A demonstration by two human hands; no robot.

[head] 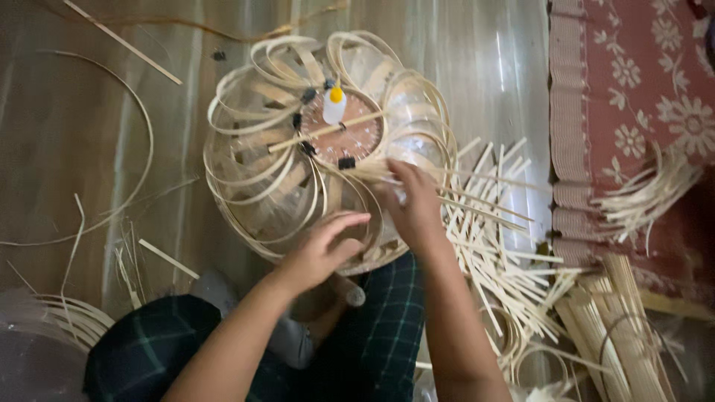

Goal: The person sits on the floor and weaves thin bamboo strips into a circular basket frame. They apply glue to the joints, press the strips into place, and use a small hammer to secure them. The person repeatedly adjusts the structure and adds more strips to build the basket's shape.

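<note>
A round frame of looped bamboo strips (253, 179) stands on the floor in front of me, with a brown disc (354, 138) at its top. A small white glue bottle with a yellow cap (334, 106) and a loose bamboo stick (320, 132) rest on the disc. Black clips (346, 162) grip the disc's rim. My left hand (320, 249) rests on the frame's near side, fingers apart. My right hand (413, 201) pinches a thin bamboo strip (477, 179) at the frame's right edge.
A heap of loose bamboo strips (499, 253) lies right of the frame, with bundled strips (618, 327) beyond. A red patterned rug (633, 97) covers the right side. Long curved strips (141, 134) lie on the floor at left. My dark checked trousers (387, 335) fill the bottom.
</note>
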